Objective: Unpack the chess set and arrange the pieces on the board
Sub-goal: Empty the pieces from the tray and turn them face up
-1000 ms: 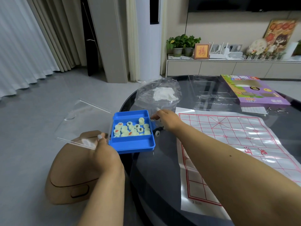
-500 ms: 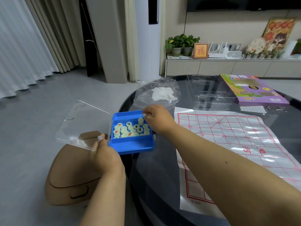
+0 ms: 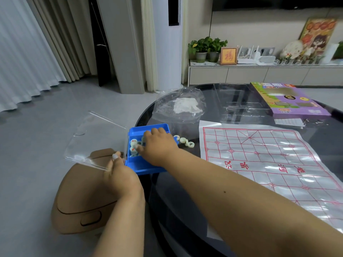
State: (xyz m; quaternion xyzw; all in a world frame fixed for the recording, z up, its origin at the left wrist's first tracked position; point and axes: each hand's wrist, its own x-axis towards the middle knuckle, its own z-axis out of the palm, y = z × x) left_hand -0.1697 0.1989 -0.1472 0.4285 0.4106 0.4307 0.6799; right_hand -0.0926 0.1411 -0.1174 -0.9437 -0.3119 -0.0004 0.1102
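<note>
On your dark round glass table (image 3: 185, 210) sits a crumpled clear plastic bag (image 3: 179, 106) with white paper inside, and a purple game box (image 3: 285, 100) farther right. Beside the table, a tan rounded stool (image 3: 79, 197) stands on the floor.

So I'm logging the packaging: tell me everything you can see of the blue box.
The blue box is a shallow plastic tray with a clear hinged lid swung open to the left. It sits at the table edge, overhanging slightly. Pale round pieces lie inside. The left hand grips its near-left corner; the right hand reaches in.
</note>
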